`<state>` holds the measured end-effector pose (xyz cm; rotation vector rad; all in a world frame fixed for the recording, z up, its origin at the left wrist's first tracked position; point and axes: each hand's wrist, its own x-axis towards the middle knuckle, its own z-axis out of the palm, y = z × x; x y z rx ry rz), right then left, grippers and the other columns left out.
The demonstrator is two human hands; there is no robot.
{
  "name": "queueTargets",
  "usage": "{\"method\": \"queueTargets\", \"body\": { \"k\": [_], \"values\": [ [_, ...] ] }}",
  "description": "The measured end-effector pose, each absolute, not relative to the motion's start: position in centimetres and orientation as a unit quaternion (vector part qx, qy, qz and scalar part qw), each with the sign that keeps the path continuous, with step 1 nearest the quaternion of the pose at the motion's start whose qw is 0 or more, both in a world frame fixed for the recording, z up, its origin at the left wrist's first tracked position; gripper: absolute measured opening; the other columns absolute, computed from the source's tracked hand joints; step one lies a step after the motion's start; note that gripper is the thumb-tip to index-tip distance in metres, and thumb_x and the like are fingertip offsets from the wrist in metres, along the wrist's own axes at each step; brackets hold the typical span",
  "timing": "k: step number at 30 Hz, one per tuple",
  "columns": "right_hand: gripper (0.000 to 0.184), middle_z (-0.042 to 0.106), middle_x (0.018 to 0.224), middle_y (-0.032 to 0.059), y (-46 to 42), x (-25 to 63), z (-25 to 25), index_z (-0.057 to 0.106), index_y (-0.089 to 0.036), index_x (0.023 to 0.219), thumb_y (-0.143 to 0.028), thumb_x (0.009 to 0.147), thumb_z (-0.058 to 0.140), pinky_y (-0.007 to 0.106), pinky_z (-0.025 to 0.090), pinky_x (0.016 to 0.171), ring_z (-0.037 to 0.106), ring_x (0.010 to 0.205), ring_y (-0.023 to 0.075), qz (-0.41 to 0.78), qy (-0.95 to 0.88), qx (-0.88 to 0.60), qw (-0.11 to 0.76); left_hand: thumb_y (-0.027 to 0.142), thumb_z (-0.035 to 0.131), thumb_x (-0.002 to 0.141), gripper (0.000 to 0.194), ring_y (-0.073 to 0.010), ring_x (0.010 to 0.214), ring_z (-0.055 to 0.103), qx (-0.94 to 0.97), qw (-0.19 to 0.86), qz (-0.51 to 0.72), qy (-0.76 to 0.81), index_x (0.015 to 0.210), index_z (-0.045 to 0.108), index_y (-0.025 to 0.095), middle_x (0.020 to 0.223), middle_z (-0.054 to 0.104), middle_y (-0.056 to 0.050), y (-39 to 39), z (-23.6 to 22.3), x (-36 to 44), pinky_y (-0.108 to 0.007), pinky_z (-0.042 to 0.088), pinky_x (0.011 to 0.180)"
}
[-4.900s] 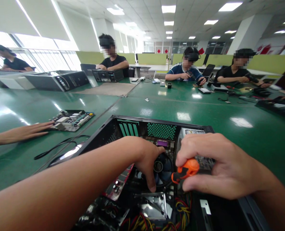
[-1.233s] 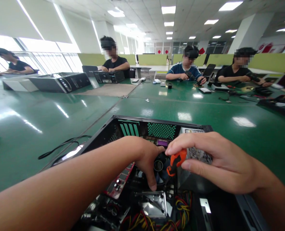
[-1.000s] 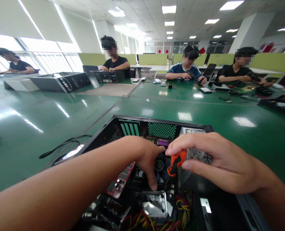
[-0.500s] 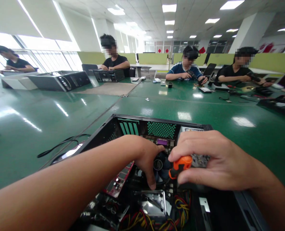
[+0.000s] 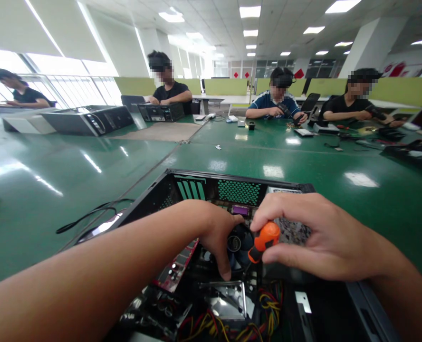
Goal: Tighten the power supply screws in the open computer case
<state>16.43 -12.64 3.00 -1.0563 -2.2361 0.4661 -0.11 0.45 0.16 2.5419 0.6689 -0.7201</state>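
An open black computer case (image 5: 145, 197) lies in front of me on the green table. My left hand (image 5: 221, 232) reaches into it and grips the CPU cooler fan (image 5: 234, 243), thumb and a finger at its rim; its other fingers are hidden. Between the thumb and fingers of my right hand (image 5: 314, 232) is a screwdriver (image 5: 265, 241) with an orange and black handle. It leans with its shaft pointing down and left beside the fan; where the tip ends is hard to see. A red circuit board (image 5: 175, 270) sits left of the fan.
Bundled coloured wires (image 5: 270, 304) and a shiny metal bracket (image 5: 228, 301) lie at the case's near side. A black cable (image 5: 86, 216) rests left of the case. Several people work across the green table (image 5: 132, 154), with another computer case (image 5: 90, 118) at far left.
The screwdriver handle has tilted and shifted slightly left, with the right fingers opened a little wider around it. My left hand stays in place on the fan.
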Motion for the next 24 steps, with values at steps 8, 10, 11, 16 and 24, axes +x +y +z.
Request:
{"method": "queueTargets", "body": {
  "k": [8,10,11,16,24],
  "values": [
    [0.029,0.062,0.095,-0.0013,-12.86,16.39,2.28,0.053,-0.024,0.109,-0.020,0.082,0.059,0.023,0.046,0.074,0.059,0.082,0.0117,0.101,-0.769,-0.447,0.445,0.048,0.075,0.038,0.119,-0.0357,0.120,0.044,0.890,0.203,-0.329,0.243,0.142,0.021,0.025,0.138,0.044,-0.009,-0.06,1.09,0.22,-0.044,0.037,0.098],
    [0.027,0.063,0.091,-0.0010,-12.66,16.26,2.12,0.055,-0.022,0.106,-0.018,0.079,0.061,0.023,0.045,0.073,0.059,0.079,0.0117,0.017,-0.758,-0.476,0.446,0.049,0.075,0.038,0.123,-0.0365,0.123,0.040,0.889,0.186,-0.332,0.255,0.143,0.017,0.024,0.141,0.039,-0.011,-0.10,1.00,0.17,-0.046,0.034,0.100],
    [0.026,0.064,0.090,-0.0009,-12.56,16.20,2.10,0.056,-0.021,0.104,-0.017,0.079,0.061,0.023,0.045,0.073,0.059,0.079,0.0116,-0.018,-0.757,-0.487,0.436,0.049,0.074,0.037,0.124,-0.0366,0.124,0.039,0.888,0.181,-0.337,0.255,0.144,0.015,0.023,0.142,0.037,-0.011,-0.08,0.93,0.14,-0.046,0.033,0.101],
    [0.025,0.065,0.090,-0.0009,-12.42,16.02,2.31,0.058,-0.020,0.102,-0.015,0.078,0.061,0.022,0.044,0.074,0.060,0.081,0.0110,-0.052,-0.766,-0.511,0.387,0.052,0.073,0.037,0.127,-0.0363,0.127,0.036,0.891,0.172,-0.344,0.240,0.144,0.012,0.021,0.144,0.033,-0.012,0.09,0.71,0.09,-0.046,0.030,0.103],
    [0.025,0.065,0.092,-0.0011,-12.33,16.09,2.19,0.058,-0.020,0.104,-0.016,0.080,0.059,0.022,0.044,0.076,0.060,0.084,0.0108,-0.042,-0.774,-0.515,0.366,0.053,0.073,0.036,0.129,-0.0379,0.125,0.037,0.891,0.168,-0.346,0.241,0.144,0.011,0.020,0.144,0.032,-0.014,-0.04,0.88,0.16,-0.049,0.032,0.102]
  ]
}}
